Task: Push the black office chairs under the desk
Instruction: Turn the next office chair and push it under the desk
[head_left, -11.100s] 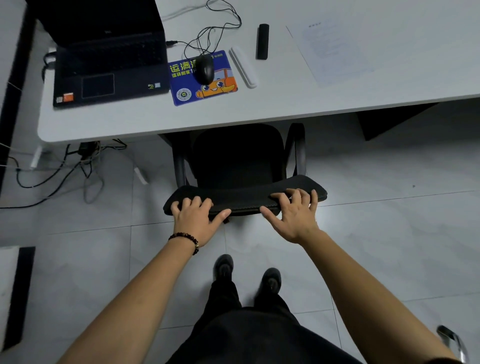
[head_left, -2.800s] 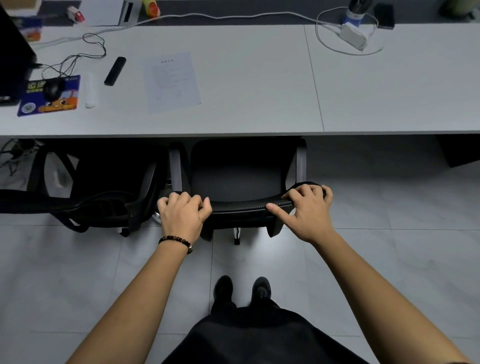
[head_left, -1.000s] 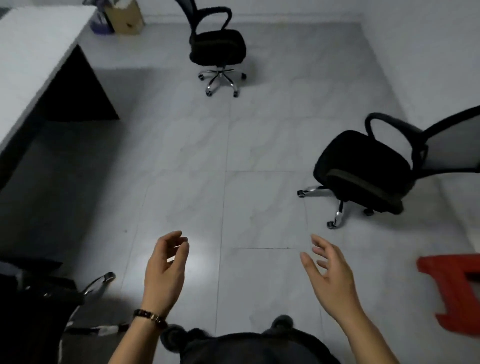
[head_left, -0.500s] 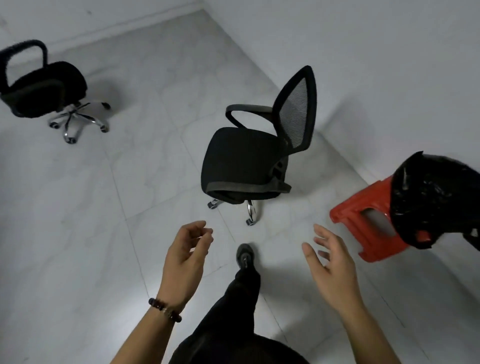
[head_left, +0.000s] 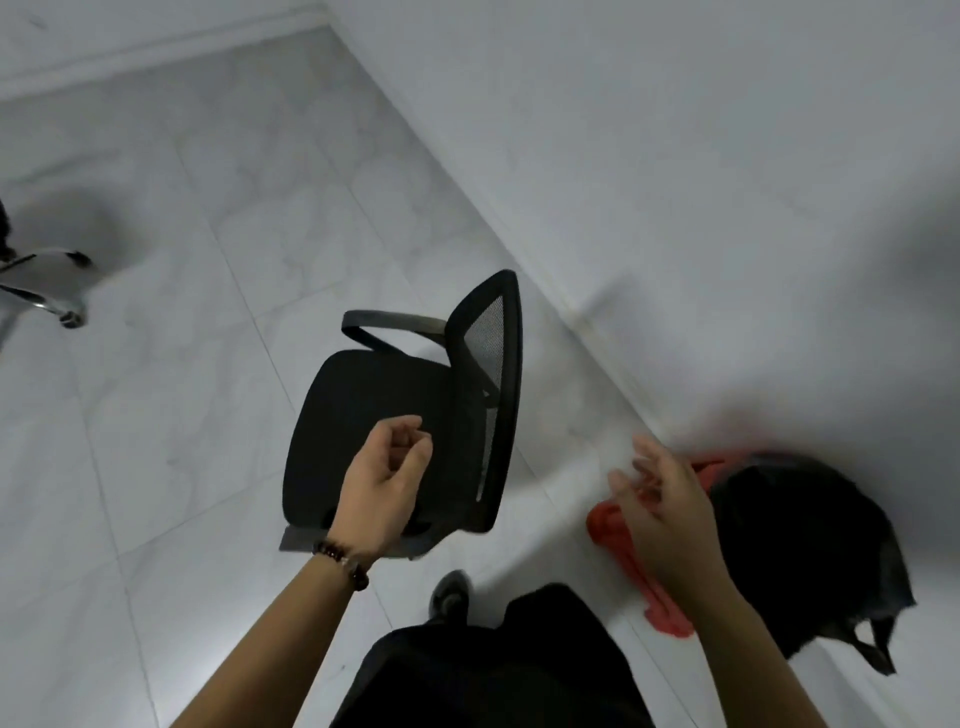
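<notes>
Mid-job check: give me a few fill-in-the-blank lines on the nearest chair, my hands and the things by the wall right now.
The black office chair has a backrest made of ____.
The left hand wears a beaded ____ at the wrist.
The stool partly hidden by the black bag is coloured ____.
The left hand and the right hand each hold ____.
Missing words: mesh; bracelet; red; nothing.

Two black office chairs (head_left: 384, 415) (head_left: 39, 304), one red stool (head_left: 615, 527) and one black bag (head_left: 810, 545).
</notes>
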